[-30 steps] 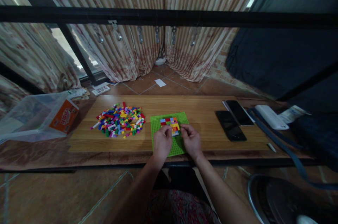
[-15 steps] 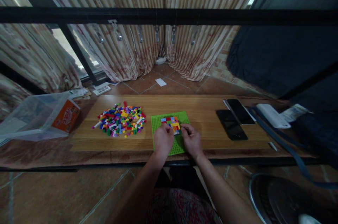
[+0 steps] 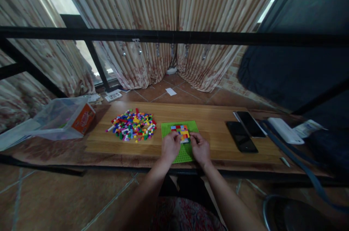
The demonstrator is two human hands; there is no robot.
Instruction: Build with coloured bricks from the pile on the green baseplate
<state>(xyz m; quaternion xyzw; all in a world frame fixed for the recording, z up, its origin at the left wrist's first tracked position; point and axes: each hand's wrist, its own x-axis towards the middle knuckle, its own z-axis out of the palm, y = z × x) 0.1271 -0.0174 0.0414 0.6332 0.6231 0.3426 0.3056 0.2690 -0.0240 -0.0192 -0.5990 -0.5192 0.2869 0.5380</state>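
On the orange label [image 3: 83,118] of the clear plastic box [image 3: 58,124] at far left, pale lettering too blurred for reading, and on the white card [image 3: 113,95] beyond the table [image 3: 212,114], a dark pattern too small to make out. On the green baseplate [image 3: 185,156], a patch of coloured bricks [image 3: 184,133], partly covered by the left hand [image 3: 171,146], with the right hand [image 3: 201,147] at its right edge; in each grip, thumb and fingertips close together, but impossible to tell if pinching a brick. At lower right, a round dark object [image 3: 293,214], cut off by the view's border.
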